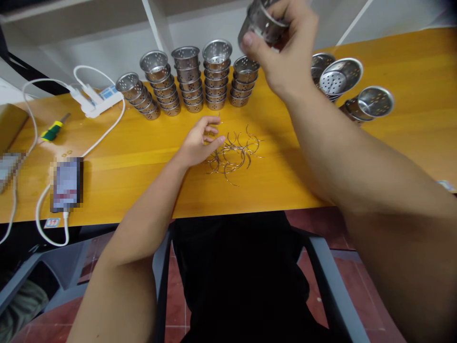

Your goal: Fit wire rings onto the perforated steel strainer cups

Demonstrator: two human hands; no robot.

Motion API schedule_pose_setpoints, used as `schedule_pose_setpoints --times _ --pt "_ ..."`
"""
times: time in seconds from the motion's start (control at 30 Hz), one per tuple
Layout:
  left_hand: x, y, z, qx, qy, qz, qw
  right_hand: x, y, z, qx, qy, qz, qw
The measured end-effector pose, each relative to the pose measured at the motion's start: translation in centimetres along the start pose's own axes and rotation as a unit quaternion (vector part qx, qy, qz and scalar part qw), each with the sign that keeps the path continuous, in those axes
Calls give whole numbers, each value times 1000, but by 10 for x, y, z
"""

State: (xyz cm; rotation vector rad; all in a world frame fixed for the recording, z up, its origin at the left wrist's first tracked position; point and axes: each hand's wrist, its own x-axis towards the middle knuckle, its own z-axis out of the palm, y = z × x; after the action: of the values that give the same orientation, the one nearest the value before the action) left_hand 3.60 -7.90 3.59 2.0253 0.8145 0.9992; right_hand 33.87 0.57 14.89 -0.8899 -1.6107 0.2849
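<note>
My right hand [291, 57] is raised above the back of the table, its thumb and fingers closed around a perforated metal cup [262, 24]. Below it stands a short stack of similar cups [245, 81]. My left hand [203, 140] hovers at the left side of a loose heap of thin curved metal wires [232, 155]. Its fingers are slightly bent and apart from the thumb. A thin bit of wire shows by its fingertips, but whether they touch it I cannot make out.
Several stacks of perforated cups [216, 71] line the back, and more cups [374, 102] stand at the right. On the left are a white power strip [103, 100] with cables, a green-yellow screwdriver [53, 131] and a phone [66, 183] on its cable near the front edge.
</note>
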Motion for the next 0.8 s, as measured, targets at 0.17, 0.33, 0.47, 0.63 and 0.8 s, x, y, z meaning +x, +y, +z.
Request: schedule_pose_setpoints --times 0.17,0.33,0.47,0.63,0.8 --pt "7 -21 -1 12 37 60 997 -78 -62 30 44 -56 -44 996" --pt "10 -21 -4 -8 22 109 994 -128 -74 51 82 -131 30 988" --pt "11 -21 -3 -16 29 103 994 -130 -67 50 104 -127 43 986" --pt "11 -9 -4 -1 46 81 996 -133 -75 41 23 -146 46 988" --pt "8 16 -8 -11 26 17 999 -126 -87 33 -29 -167 56 984"
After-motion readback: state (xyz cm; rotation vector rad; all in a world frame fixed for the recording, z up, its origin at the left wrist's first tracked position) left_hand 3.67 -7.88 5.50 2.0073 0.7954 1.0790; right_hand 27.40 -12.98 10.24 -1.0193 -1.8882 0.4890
